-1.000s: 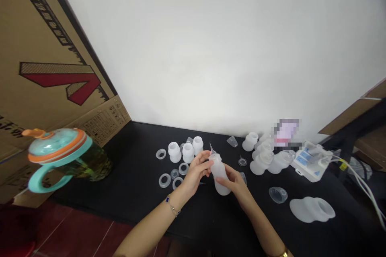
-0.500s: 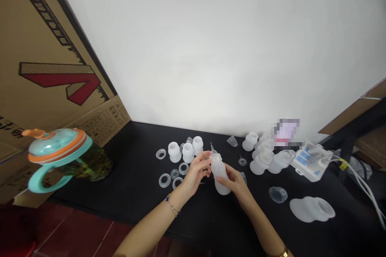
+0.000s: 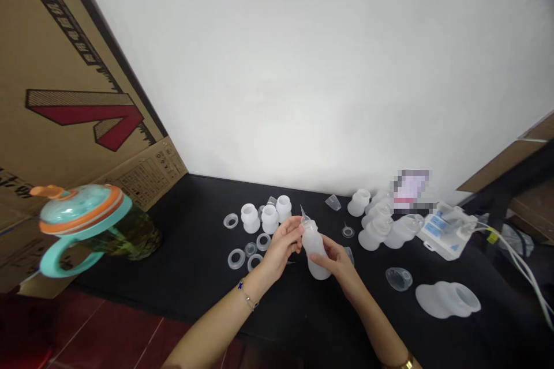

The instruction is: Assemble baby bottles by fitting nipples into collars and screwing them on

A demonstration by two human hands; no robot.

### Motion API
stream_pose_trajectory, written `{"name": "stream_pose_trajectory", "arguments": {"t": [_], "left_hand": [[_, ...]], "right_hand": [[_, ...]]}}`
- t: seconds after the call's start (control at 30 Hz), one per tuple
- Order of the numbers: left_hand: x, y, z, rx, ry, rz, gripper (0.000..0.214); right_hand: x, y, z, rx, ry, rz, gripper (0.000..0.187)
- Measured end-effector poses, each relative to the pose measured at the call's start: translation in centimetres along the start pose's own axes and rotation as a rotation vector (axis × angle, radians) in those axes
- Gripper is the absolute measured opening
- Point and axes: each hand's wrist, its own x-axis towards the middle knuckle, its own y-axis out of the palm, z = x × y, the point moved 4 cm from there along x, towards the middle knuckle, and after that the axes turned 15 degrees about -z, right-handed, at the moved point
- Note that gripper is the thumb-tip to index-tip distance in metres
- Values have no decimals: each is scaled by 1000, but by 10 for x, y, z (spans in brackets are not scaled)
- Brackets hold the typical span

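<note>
Tilted slightly over the black tabletop is a frosted white plastic bottle [image 3: 317, 253]. My right hand [image 3: 335, 262] is wrapped round its lower body, thumb across the front. At the bottle's neck, my left hand [image 3: 283, 245] pinches the clear top [image 3: 306, 220], which ends in a thin pointed tip. How far that top sits on the neck is hard to make out. Close to my left hand lie several translucent rings [image 3: 236, 259] and a small clear disc [image 3: 250, 249]. Behind them stand white double-bulged cups [image 3: 250, 218].
More frosted bottles [image 3: 375, 233] lie at the right, near a white box with cables [image 3: 445, 230]. In front are a clear oval cap [image 3: 399, 279] and another bottle on its side [image 3: 448, 300]. A lidded turquoise jug [image 3: 86, 236] and cardboard box [image 3: 64, 98] occupy the left.
Almost nothing differs. The fingers of my left hand have shifted slightly around the bottle's top; my right hand keeps its hold.
</note>
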Motion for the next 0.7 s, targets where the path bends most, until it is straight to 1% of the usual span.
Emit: {"name": "stream_pose_trajectory", "arguments": {"t": [0.17, 0.53, 0.7], "left_hand": [[2, -2, 2, -2, -1, 4, 44], [-2, 2, -3, 4, -36, 34, 39], [-2, 1, -3, 7, -34, 35, 44]], "right_hand": [[0, 0, 1, 15, -1, 6, 50], [2, -2, -5, 27, -2, -11, 50], [0, -1, -3, 30, 5, -21, 49]]}}
